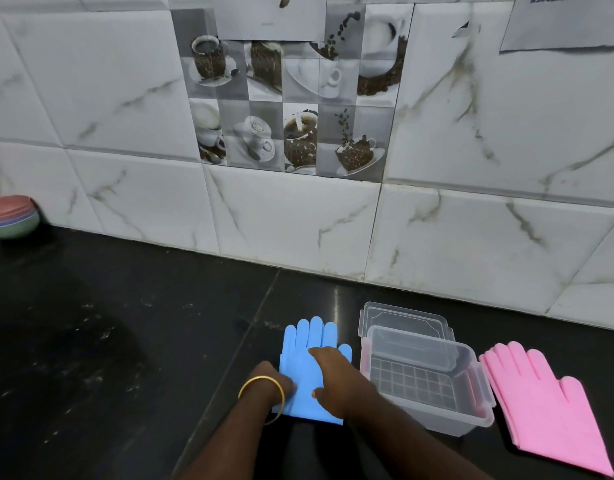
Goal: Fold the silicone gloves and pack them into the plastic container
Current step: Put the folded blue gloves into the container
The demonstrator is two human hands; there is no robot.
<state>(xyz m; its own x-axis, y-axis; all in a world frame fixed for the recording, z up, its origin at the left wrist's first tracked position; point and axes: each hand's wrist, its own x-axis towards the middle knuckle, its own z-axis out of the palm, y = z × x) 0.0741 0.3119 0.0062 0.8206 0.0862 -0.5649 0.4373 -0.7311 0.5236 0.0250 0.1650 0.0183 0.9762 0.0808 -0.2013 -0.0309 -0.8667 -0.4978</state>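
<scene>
A blue silicone glove (310, 337) lies flat on the black counter, fingers pointing to the wall. My left hand (276, 379), with a gold bangle on the wrist, rests on the glove's left cuff edge. My right hand (336, 375) presses flat on the glove's palm, thumb down by the cuff. Just right of the glove stands the clear plastic container (472, 375), open and empty. Its clear lid (402, 317) lies behind it. A pink silicone glove (548, 407) lies flat to the right of the container.
The black counter (108, 341) stretches to the left. A marble-tiled wall (298, 220) closes off the back. A stack of coloured bowls (11, 216) sits at the far left against the wall.
</scene>
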